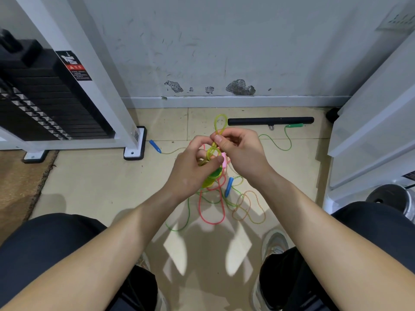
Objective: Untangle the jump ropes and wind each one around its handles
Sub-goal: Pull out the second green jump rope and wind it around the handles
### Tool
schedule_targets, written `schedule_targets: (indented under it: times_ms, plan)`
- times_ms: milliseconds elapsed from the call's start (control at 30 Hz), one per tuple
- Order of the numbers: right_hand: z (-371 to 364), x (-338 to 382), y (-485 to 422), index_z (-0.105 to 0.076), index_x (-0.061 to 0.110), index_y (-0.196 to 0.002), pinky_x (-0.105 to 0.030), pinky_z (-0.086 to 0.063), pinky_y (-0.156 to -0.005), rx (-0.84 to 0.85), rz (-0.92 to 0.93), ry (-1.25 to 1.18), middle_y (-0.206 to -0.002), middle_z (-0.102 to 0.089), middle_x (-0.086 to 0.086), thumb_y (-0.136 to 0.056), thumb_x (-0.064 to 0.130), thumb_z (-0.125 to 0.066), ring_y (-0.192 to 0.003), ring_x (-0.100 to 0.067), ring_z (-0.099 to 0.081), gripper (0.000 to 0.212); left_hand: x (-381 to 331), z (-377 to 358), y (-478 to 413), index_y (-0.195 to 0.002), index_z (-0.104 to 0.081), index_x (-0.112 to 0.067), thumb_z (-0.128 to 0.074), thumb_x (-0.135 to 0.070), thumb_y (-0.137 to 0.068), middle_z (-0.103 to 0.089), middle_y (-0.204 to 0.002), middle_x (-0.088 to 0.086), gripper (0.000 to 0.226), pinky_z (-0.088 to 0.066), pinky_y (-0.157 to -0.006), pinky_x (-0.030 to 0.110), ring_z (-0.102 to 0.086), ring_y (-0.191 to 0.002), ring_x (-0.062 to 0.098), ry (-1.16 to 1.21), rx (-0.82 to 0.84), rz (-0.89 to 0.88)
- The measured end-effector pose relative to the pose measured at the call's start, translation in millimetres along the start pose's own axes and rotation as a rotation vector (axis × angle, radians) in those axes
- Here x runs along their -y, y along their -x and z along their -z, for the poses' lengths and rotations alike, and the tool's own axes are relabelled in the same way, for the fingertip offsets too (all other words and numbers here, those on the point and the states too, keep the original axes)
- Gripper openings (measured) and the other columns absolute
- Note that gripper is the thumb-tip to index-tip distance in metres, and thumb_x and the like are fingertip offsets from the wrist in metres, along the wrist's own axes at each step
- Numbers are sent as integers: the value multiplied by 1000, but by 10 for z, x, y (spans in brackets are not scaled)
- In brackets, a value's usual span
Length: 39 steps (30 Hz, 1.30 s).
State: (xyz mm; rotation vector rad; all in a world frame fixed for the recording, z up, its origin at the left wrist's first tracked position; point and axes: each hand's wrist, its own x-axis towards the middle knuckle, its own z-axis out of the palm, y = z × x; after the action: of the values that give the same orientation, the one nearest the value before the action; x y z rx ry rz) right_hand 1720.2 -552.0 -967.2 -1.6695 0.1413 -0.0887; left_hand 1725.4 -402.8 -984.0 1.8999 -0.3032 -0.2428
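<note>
- The yellow-green jump rope is held up between both hands above the floor, with one loop standing clear of the fingers.
- The left hand has its grip curled round the rope's green handles and the coils there.
- The right hand has a narrow grip, pinching the strand just under the loop.
- Below the hands, a pink rope, a green rope and an orange rope lie tangled on the floor, with a blue handle among them.
- The floor is scuffed beige tile, and a brown mat lies at the left.
- A black bar lies along the wall, which is grey, scratched and chipped above the skirting.
- A weight stack stands at the left.
</note>
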Motion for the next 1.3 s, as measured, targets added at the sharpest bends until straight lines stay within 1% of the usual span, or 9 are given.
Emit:
schedule_targets:
  times_ms: [167, 267, 533, 633, 733, 867, 967, 1067, 1300]
  plan:
    - [-33, 82, -74, -72, 5, -83, -39, -45, -57, -61, -49, 45, -68, -57, -15, -95, 20, -67, -63, -20, -51, 20, -17, -48, -74, -98, -55, -43, -73, -50, -79, -68, -82, -7, 27, -56, -70, 46, -62, -66, 15, -105, -166, 9]
    - [-14, 122, -237, -72, 6, -83, -51, -54, -67, -98, -81, 41, -73, -62, -23, -94, 23, -67, -66, -21, -55, 21, -63, -14, -227, -97, -57, -39, -71, -54, -83, -64, -81, -11, 25, -55, -70, 40, -65, -71, 15, -268, -194, -19]
    - [52, 382, -1278, -74, 18, -87, -22, -49, -66, -125, -65, 87, -81, -70, 11, -98, 9, -59, -64, 1, -59, 21, -205, 191, -1288, -81, -70, -28, -53, -68, -80, -73, -76, -12, 44, -56, -75, 37, -69, -78, 6, -284, -122, -21]
    - [137, 710, -1718, -74, 20, -90, -18, -46, -64, -70, -71, 84, -74, -68, 14, -101, 13, -57, -65, 4, -59, 21, -536, 383, -1761, -78, -73, -38, -59, -54, -86, -73, -82, -18, 23, -54, -80, 31, -67, -84, -1, -148, -150, -50]
    - [232, 1289, -2007, -73, 19, -96, -18, -47, -64, 1, -67, 96, -63, -64, 20, -103, 13, -52, -62, 3, -56, 23, -1148, 600, -2087, -86, -75, -24, -62, -25, -95, -74, -86, -12, 17, -51, -76, 17, -67, -85, 1, 73, -272, -6]
    - [384, 2357, -2231, -74, 12, -103, -15, -47, -64, -7, -24, 110, -66, -65, 22, -103, 9, -49, -64, 6, -58, 25, -2142, 929, -2383, -91, -75, -23, -61, -33, -95, -74, -93, -7, 18, -57, -86, 44, -70, -90, 16, 202, -289, 97]
    - [479, 3235, -2315, -75, 13, -101, -13, -47, -67, -27, -6, 122, -83, -71, 13, -102, 9, -51, -72, 4, -64, 24, -3041, 1191, -2404, -94, -76, -18, -70, -36, -92, -75, -87, -6, 19, -59, -83, 39, -71, -83, 11, 269, -255, 101]
    - [580, 4030, -2303, -76, 16, -100, -15, -48, -69, -30, -10, 116, -93, -74, 6, -102, 12, -52, -79, -1, -67, 24, -3876, 1487, -2382, -93, -78, -15, -80, -33, -83, -76, -79, -6, 21, -55, -74, 25, -71, -74, 3, 260, -259, 76]
    - [761, 5604, -2134, -75, 14, -107, -21, -49, -70, -44, -11, 73, -76, -69, 17, -102, 13, -52, -66, 1, -58, 24, -5388, 2116, -2295, -79, -79, -25, -80, -20, -83, -75, -71, -8, 7, -59, -73, 32, -73, -69, 11, 113, -263, -17]
